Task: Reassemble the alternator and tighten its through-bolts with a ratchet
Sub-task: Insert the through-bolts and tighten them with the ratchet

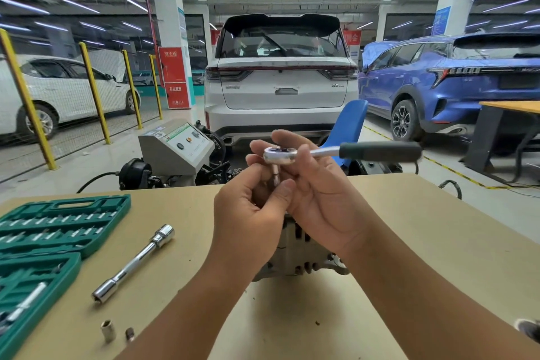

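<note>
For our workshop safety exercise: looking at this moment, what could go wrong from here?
1. The left hand pinches the bit under the ratchet head in mid-air; it might drop onto the alternator.
2. The small socket and loose bit lie near the table edge and could roll off.

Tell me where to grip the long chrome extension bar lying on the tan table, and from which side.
Grip the long chrome extension bar at its slim middle shaft, coming from above. It lies flat and diagonal on the tan table, with thicker socket ends and open space around it.
</note>
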Demonstrator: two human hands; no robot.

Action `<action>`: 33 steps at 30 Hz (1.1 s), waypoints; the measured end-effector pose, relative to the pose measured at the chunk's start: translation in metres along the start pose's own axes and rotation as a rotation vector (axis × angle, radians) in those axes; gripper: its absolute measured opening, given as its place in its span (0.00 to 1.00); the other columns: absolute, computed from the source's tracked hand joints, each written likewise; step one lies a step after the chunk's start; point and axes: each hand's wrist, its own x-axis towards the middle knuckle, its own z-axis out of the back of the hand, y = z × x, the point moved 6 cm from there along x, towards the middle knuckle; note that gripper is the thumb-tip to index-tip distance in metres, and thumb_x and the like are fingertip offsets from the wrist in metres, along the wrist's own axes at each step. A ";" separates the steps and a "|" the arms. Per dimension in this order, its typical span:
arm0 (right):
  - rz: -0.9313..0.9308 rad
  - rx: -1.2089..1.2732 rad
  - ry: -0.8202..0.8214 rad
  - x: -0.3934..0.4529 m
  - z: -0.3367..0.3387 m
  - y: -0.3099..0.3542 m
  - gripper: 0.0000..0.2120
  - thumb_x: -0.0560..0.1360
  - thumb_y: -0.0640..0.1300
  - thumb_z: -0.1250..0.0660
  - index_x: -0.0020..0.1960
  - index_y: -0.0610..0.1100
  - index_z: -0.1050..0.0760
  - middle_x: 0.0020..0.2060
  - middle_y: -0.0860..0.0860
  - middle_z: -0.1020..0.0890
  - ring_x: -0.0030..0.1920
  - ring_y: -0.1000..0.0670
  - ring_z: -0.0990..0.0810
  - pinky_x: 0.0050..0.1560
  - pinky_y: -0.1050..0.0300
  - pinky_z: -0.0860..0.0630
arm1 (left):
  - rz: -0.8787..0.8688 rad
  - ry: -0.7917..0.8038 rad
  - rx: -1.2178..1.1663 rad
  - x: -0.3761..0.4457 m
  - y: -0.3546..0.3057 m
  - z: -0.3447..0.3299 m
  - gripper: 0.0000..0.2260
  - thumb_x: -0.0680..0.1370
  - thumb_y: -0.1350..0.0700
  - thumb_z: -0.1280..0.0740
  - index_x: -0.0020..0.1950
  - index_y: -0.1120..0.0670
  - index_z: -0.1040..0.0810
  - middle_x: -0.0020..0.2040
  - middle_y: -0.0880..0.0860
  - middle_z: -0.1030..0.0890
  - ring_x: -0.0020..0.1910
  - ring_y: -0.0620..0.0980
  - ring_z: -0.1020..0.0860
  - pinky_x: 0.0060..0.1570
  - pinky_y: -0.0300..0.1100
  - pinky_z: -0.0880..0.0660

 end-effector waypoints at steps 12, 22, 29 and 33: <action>-0.008 -0.009 0.016 -0.002 0.000 0.002 0.16 0.77 0.47 0.30 0.62 0.42 0.21 0.68 0.38 0.23 0.66 0.39 0.23 0.67 0.39 0.26 | 0.028 -0.025 0.014 -0.002 0.002 0.000 0.05 0.76 0.53 0.27 0.41 0.47 0.20 0.28 0.43 0.26 0.27 0.41 0.31 0.29 0.32 0.31; -0.012 -0.020 0.049 -0.002 -0.002 0.002 0.17 0.76 0.45 0.27 0.63 0.42 0.21 0.69 0.37 0.24 0.68 0.37 0.25 0.68 0.37 0.27 | 0.035 -0.011 -0.012 -0.004 0.000 0.000 0.02 0.76 0.54 0.28 0.44 0.47 0.19 0.31 0.52 0.24 0.30 0.46 0.29 0.30 0.41 0.28; -0.087 0.098 -0.150 0.004 0.012 -0.006 0.21 0.82 0.51 0.39 0.68 0.40 0.26 0.65 0.39 0.20 0.62 0.41 0.19 0.67 0.39 0.24 | 0.036 -0.015 -0.059 -0.004 0.001 -0.002 0.05 0.78 0.53 0.30 0.43 0.51 0.19 0.32 0.57 0.24 0.31 0.50 0.29 0.32 0.42 0.28; -0.015 0.009 0.040 0.000 0.001 0.002 0.16 0.76 0.41 0.28 0.63 0.41 0.21 0.68 0.36 0.23 0.68 0.37 0.25 0.70 0.37 0.29 | 0.003 -0.026 -0.059 -0.004 -0.002 0.000 0.05 0.79 0.55 0.29 0.52 0.47 0.16 0.36 0.57 0.20 0.35 0.59 0.24 0.35 0.50 0.24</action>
